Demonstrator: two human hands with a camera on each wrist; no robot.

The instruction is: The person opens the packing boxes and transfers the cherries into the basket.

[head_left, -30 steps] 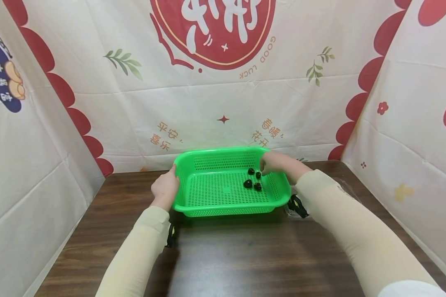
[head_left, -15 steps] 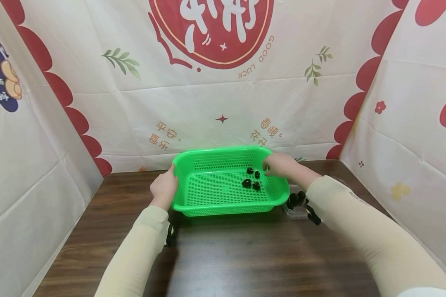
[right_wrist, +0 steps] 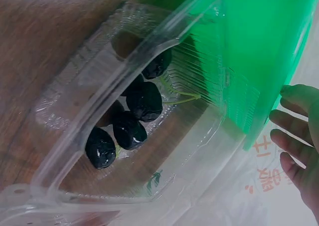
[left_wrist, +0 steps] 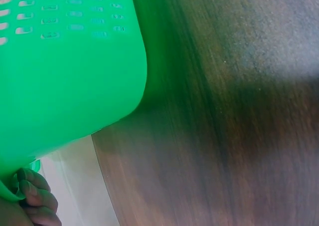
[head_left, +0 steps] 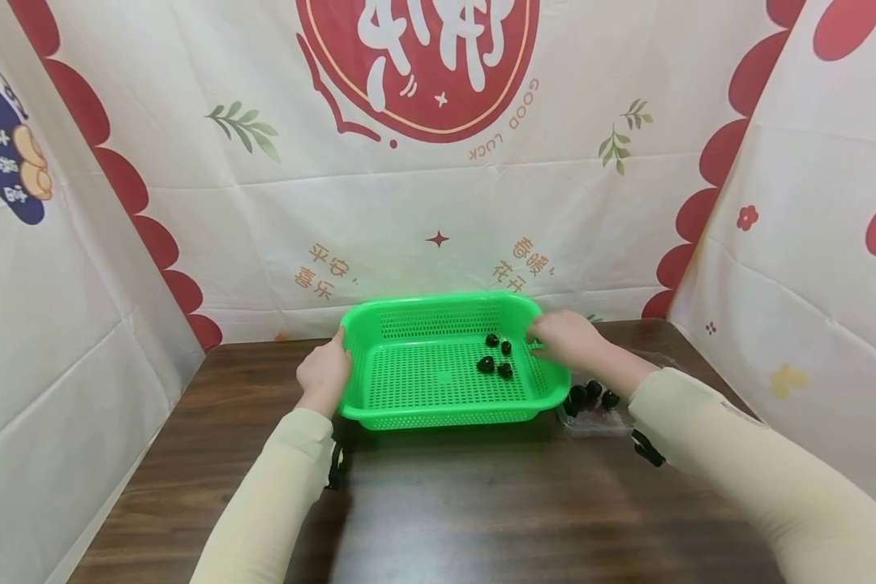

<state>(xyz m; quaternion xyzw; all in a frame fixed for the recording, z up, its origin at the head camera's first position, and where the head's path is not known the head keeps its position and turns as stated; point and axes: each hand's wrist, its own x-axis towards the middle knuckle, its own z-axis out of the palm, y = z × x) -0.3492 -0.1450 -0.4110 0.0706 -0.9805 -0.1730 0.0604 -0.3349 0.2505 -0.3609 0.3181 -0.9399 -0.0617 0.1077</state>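
**Right hand (head_left: 565, 339) moved rightward, from inside the green perforated rectangular plastic basket (head_left: 438, 417) to its right rim**

Since one second ago, the right hand has withdrawn outward and uncovered most of the transparent plastic container (head_left: 597, 428). The left hand (head_left: 325, 369) has kept its place.

Right hand: the fingers (right_wrist: 291, 123) are released, spread apart and slightly bent, with nothing visible in them. They sit at the basket's right end; contact with the rim cannot be confirmed.

Left hand: the fingers (left_wrist: 39, 198) are curled round the basket's left rim and grasp it.

Basket: it stands upright on the dark brown wood-grain worktop (head_left: 438, 503), near the back edge. Four glossy near-black round fruits (head_left: 486, 364) lie on its perforated floor, grouped toward the right end; their number is unchanged.

Container: it rests on the worktop just beside the basket's right end, below the right forearm. It holds several more near-black fruits (right_wrist: 144, 101), some with thin green stems; the exact count cannot be told.

Surroundings: both arms wear cream long sleeves (head_left: 737, 462). A black device (head_left: 647, 448) shows beneath the right wrist, and a similar black unit (head_left: 336, 465) beneath the left. A white printed cloth (head_left: 380, 195) with red scalloped borders hangs behind the worktop.
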